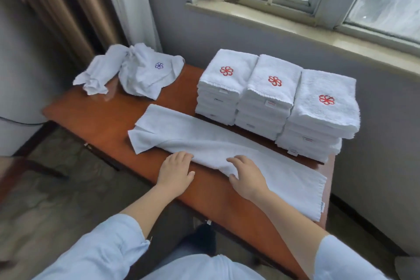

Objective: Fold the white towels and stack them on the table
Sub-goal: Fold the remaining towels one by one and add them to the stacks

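A long white towel (pixel 218 148), folded lengthwise into a strip, lies diagonally across the brown table (pixel 95 118). My left hand (pixel 176 171) rests flat at its near edge, fingers straight and touching the cloth. My right hand (pixel 246 176) lies on the strip's middle with fingers spread and the thumb tucked against a fold. Behind the strip stand three stacks of folded white towels with red flower logos: left stack (pixel 223 86), middle stack (pixel 269 98), right stack (pixel 322 113). A crumpled white towel (pixel 136 73) with a purple logo lies at the far left of the table.
The table stands against a grey wall under a windowsill (pixel 272 18). Brown and white curtains (pixel 91 2) hang at the back left. A cable (pixel 20 121) runs along the left. The floor lies below the table's near edge.
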A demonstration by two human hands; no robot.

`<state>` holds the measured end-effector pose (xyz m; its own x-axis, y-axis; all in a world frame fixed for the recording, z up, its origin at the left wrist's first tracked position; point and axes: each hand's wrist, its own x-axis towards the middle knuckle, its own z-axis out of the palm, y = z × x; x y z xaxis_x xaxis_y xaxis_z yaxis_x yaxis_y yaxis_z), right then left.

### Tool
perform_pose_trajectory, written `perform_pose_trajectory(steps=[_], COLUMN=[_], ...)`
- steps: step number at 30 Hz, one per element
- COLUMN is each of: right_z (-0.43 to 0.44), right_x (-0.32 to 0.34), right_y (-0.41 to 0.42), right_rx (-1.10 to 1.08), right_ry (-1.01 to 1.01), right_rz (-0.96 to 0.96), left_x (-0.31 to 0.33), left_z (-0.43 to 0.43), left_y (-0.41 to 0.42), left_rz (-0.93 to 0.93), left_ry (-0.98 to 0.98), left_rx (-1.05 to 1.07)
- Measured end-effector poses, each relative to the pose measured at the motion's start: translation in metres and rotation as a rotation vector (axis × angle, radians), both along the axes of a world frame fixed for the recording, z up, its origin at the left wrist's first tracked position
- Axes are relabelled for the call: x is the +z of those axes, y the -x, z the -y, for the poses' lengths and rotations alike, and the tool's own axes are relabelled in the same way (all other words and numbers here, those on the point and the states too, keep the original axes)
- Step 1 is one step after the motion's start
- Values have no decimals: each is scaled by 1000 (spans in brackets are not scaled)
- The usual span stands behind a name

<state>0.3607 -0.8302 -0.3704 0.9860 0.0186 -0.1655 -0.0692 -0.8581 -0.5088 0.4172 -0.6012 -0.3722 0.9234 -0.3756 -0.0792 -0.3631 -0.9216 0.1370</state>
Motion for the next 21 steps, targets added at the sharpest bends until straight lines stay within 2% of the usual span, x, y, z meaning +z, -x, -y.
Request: perform_pose_trajectory(steps=[5, 11, 16, 21], right_z=[-48, -103, -151, -193], right_x=[11, 11, 0, -21], right_y=[-27, -70, -122, -168], right_rx=[127, 223, 235, 229], right_ry=[-17, -23, -11, 32], right_rz=[37, 61, 55, 6], left_x=[12, 11, -2, -22], left_z=[-56, -114, -156, -193], left_y=[5, -16, -67, -133], left_rz=[18, 4, -40, -74], left_ry=[26, 39, 17, -20], left_rx=[155, 217, 146, -47])
